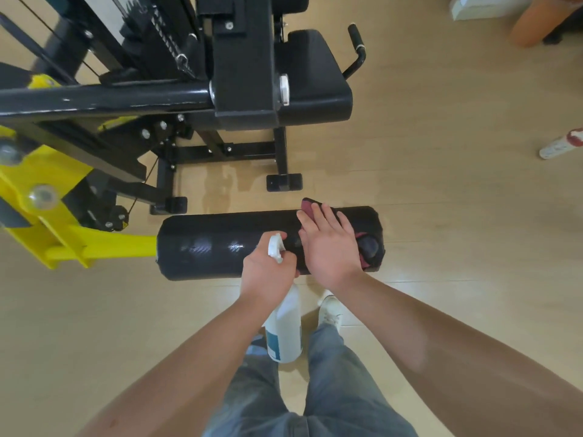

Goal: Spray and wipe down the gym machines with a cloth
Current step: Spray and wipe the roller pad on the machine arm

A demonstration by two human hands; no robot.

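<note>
The person's left grip [268, 272] was curled tight round the neck of a white spray bottle [284, 329], whose body hung down in front of the jeans [334, 373]. The right grip [329, 247] lay flat with its fingers straight and spread, pressing a dark red cloth [310, 205] onto the right end of the black roller pad [220, 244]. The pad sat at the end of a yellow arm [101, 246] of the gym machine, above the wooden floor [457, 216]. Behind it stood the black seat [315, 80]. A wet patch [227, 184] shone on the floor near the frame's feet.
</note>
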